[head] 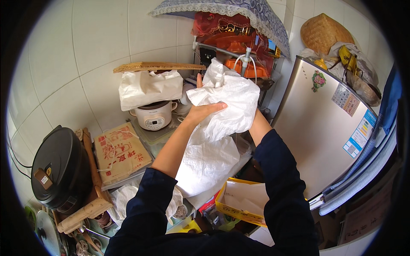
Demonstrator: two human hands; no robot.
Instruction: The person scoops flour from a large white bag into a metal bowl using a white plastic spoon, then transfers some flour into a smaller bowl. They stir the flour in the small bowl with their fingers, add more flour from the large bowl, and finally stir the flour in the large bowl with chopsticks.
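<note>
A crumpled white woven plastic sack (230, 99) is bunched up in front of me, and its lower part (208, 163) hangs down over the counter edge. My left hand (206, 110) grips the bunched part from the left, with the thumb lying across the front and one finger showing above. From the right, my right hand (257, 120) goes behind the folds. Only its wrist side shows; its fingers are hidden by the sack. What the sack holds, if anything, cannot be seen.
Left of the sack stand a white electric cooker (154, 116) under a white bag (150, 88), a flat printed package (121, 147) and a black lidded pot (61, 163). A refrigerator (320, 128) is at right. Below is an open yellow box (243, 195); behind stands a covered rack (221, 48).
</note>
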